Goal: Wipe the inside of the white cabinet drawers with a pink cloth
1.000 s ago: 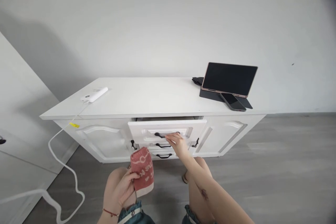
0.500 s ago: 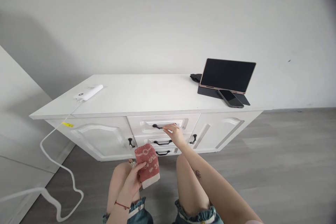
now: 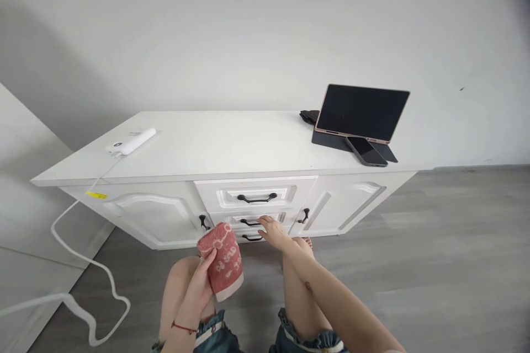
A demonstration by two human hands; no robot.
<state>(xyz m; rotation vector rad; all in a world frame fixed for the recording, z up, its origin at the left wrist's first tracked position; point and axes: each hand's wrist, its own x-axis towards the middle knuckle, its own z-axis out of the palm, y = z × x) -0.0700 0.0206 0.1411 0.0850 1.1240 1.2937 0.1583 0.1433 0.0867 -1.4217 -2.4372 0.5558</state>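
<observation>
My left hand (image 3: 201, 281) grips a folded red towel (image 3: 226, 265) with pale lettering and a cream edge, its thumb lying across the front. In front of the white cabinet, my right hand (image 3: 274, 231) is at the middle drawer (image 3: 232, 219). Its thumb and fingers are apart at the right part of that drawer's black handle (image 3: 248, 223), which they partly cover; whether they touch it I cannot tell. Above it, the top drawer (image 3: 209, 196) is closed, its dark handle (image 3: 256, 199) untouched. The lowest handle (image 3: 252, 238) shows just below my right hand.
On the cabinet top (image 3: 223, 143) a tablet (image 3: 363, 112) stands on its dark cover, with a phone (image 3: 366, 151) against it. Behind it lies a black item (image 3: 309, 116). A white device (image 3: 133, 142) trails a white cable (image 3: 108, 270) down the left side. My knees flank the drawers.
My right hand has left the top drawer's handle and moved down to the middle drawer. The towel, still in my left hand, has shifted slightly left and turned.
</observation>
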